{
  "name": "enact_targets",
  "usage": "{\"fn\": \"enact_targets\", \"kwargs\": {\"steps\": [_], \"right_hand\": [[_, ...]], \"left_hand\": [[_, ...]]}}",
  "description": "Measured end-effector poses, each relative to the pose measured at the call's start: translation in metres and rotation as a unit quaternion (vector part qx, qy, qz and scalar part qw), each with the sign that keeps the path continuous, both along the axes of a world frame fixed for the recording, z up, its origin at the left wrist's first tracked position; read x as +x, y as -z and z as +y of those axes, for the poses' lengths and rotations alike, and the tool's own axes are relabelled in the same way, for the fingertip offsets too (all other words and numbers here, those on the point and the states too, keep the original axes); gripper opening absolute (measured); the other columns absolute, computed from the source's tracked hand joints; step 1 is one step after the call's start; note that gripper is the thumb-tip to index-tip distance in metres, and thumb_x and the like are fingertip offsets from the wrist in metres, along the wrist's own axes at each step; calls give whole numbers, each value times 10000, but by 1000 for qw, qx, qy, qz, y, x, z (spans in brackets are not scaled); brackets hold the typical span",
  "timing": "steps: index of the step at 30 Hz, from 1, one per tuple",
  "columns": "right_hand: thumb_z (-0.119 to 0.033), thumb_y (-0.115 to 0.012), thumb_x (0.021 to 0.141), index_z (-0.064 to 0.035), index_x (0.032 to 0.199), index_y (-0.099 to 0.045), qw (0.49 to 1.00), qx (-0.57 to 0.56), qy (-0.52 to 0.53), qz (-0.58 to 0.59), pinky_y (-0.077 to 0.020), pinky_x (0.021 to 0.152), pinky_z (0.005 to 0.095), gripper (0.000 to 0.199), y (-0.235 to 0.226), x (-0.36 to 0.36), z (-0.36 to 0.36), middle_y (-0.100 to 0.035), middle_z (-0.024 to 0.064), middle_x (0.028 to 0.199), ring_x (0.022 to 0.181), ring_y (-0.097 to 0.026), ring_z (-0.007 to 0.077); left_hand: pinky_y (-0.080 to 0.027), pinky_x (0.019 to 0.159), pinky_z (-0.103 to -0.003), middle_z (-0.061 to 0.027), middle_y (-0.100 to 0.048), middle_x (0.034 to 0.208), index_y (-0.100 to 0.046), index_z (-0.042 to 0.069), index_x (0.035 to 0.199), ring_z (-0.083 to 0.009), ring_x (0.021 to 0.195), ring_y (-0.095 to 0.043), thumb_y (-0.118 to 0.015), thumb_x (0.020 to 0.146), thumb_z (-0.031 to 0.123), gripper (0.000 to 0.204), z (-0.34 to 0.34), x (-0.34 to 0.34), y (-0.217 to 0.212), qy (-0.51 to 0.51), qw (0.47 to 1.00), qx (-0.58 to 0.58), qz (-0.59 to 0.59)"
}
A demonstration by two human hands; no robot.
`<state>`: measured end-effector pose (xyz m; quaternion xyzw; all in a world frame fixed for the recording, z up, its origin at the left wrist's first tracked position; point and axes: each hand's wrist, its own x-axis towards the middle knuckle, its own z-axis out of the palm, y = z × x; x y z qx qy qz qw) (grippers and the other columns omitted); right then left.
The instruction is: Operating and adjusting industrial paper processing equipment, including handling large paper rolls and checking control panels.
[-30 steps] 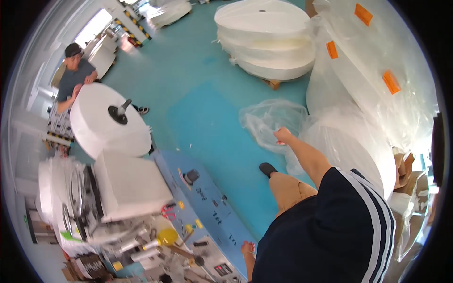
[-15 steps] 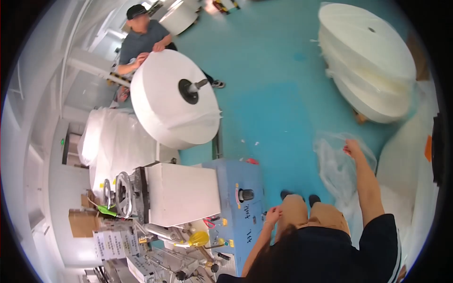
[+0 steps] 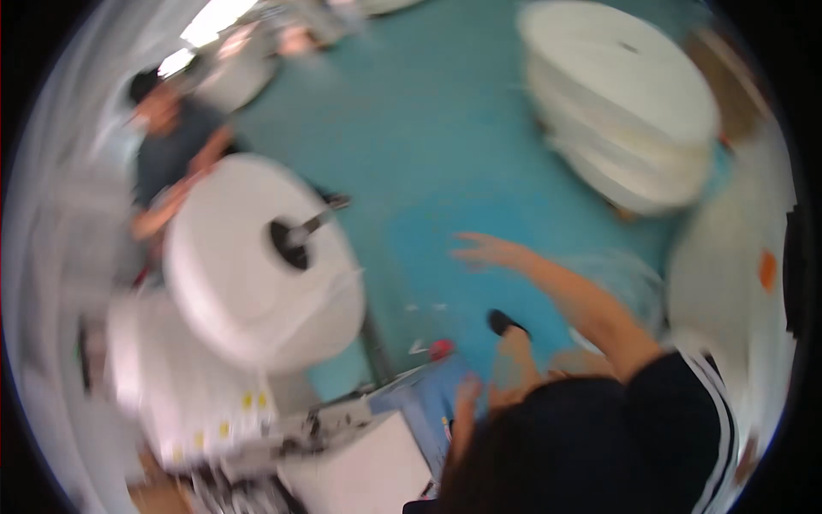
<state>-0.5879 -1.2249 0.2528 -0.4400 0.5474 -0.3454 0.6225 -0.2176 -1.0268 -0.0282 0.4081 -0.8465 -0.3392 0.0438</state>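
My right hand (image 3: 484, 250) reaches forward over the floor with its fingers stretched out and nothing in them. Motion blurs my left hand (image 3: 465, 409), low beside the blue machine cabinet (image 3: 419, 390); its fingers cannot be made out. Crumpled clear plastic film (image 3: 629, 278) lies on the floor behind my right forearm. Ahead on the left a big white roll (image 3: 223, 248) stands on edge, with a black hub and a metal shaft (image 3: 308, 227) jutting from its centre. A co-worker (image 3: 175, 146) rests both hands on its upper rim.
At the far right stacked white rolls (image 3: 616, 103) lie flat on a pallet. Film-wrapped white material (image 3: 197, 377) stands at the left, behind a white machine box (image 3: 364, 467). A small red object (image 3: 441, 349) sits at the cabinet's far edge. The floor (image 3: 428, 128) is blue-green.
My right hand has let go of the plastic film and swung left and forward, its fingers opening. My view has turned, so the roll and co-worker appear farther left and lower.
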Motion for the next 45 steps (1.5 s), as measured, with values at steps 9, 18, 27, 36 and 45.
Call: {"fn": "enact_targets", "kwargs": {"steps": [9, 18, 27, 36, 45], "right_hand": [[-357, -503, 820, -5, 1103, -533, 834, 198, 176, 484, -446, 725, 462, 453, 218, -170, 80, -600, 210, 933, 859, -585, 334], [-195, -497, 741, 19, 624, -562, 831, 378, 186, 364, -499, 487, 341, 253, 152, -214, 285, -595, 175, 588, 487, -603, 276], [-279, -584, 791, -6, 830, -580, 860, 193, 385, 273, -486, 468, 316, 275, 163, -352, 299, -599, 133, 670, 527, -594, 195], [-280, -547, 839, -19, 964, -573, 815, 176, 527, 167, -466, 500, 267, 291, 89, -404, 369, -608, 74, 797, 596, -588, 149], [-353, -531, 839, -76, 608, -528, 858, 27, 487, 161, -386, 421, 274, 361, 211, -381, 465, -485, 25, 521, 455, -463, 129]], "left_hand": [[-453, 505, -263, -63, -610, 785, -526, 63, 964, -166, 648, -583, -518, 867, 360, 313, -141, -36, -65, -482, 740, 450, 132], [-462, 478, -299, -47, -596, 770, -555, 80, 886, -189, 631, -590, -469, 863, 419, 350, -170, -38, -27, -415, 724, 536, -126], [-408, 381, -208, -61, -602, 711, -549, 66, 899, -133, 503, -535, -496, 872, 296, 237, -125, -134, -39, -501, 723, 458, 126], [-460, 561, -300, -78, -592, 858, -530, 70, 971, -178, 705, -580, -494, 875, 313, 264, -66, -220, -34, -421, 715, 557, -36], [-472, 405, -310, -66, -616, 657, -586, 65, 751, -182, 435, -548, -460, 844, 313, 293, -124, -255, -33, -391, 767, 509, -5]]}}
